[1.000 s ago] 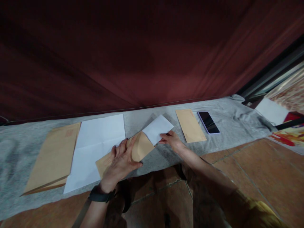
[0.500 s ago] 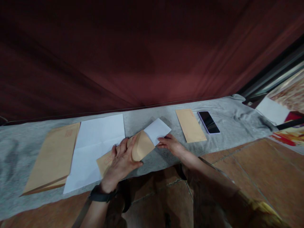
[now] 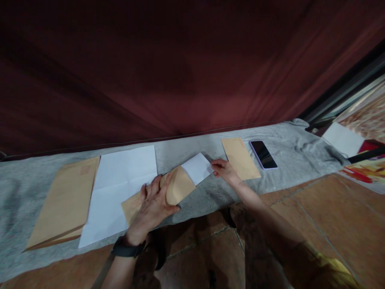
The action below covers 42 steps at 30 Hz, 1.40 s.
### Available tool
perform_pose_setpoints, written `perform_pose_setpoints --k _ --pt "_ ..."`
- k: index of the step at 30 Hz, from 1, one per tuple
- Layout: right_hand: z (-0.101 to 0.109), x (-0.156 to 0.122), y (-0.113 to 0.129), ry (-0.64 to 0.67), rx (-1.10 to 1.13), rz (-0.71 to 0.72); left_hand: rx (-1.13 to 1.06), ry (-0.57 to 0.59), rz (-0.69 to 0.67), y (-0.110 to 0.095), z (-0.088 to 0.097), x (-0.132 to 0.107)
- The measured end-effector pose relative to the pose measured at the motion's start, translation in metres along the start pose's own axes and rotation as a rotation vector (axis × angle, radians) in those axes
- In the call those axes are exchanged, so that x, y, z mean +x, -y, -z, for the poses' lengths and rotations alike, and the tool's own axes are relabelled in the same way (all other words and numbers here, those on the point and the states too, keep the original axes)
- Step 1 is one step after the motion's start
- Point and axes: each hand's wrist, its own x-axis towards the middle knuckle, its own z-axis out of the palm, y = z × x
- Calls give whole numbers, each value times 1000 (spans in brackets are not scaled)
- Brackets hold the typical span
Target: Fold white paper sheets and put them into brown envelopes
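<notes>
A brown paper envelope [image 3: 180, 190] lies slanted in front of me with its flap end facing right. My left hand [image 3: 155, 204] rests flat on it, fingers spread, pressing it against the grey cloth. Out of the envelope's mouth sticks a folded white paper [image 3: 197, 168]; its inner part is hidden inside. My right hand [image 3: 224, 168] pinches the outer right end of this paper between thumb and fingers.
To the left, an unfolded white sheet [image 3: 120, 188] lies partly over a larger brown envelope [image 3: 66, 200]. Another brown envelope [image 3: 242, 156] and a phone [image 3: 264, 154] lie to the right on the grey cloth [image 3: 303, 152]. A dark red curtain [image 3: 192, 80] hangs behind.
My right hand has moved from the paper's near edge to its outer right end. The paper sticks out slightly less or about the same. My left hand has stayed in place.
</notes>
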Motion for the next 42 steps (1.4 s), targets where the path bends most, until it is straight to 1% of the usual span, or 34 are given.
perform_pose_setpoints --k 3,6,15,19,24,28,31,35,42 --pt "-6 -5 -1 5 -14 -41 -4 14 9 -1 1 0" --pt "-9 -6 0 27 -26 -26 -1 19 13 -2 3 1" --pt "1 -2 3 105 -56 4 -25 35 16 -3 5 1" --pt "-7 -3 0 130 -71 31 -24 33 4 -2 3 1" --pt "-21 -10 -4 154 -134 102 -19 28 -4 -2 3 1" --pt "-30 -15 -4 202 -144 155 -16 34 -9 -3 4 1" --pt "-36 -17 -5 214 -149 204 -3 35 -7 -4 4 1" --pt "-41 -18 -10 227 -136 243 20 53 3 -4 5 1" --pt "-43 -21 -11 252 -214 288 20 60 4 -7 8 2"
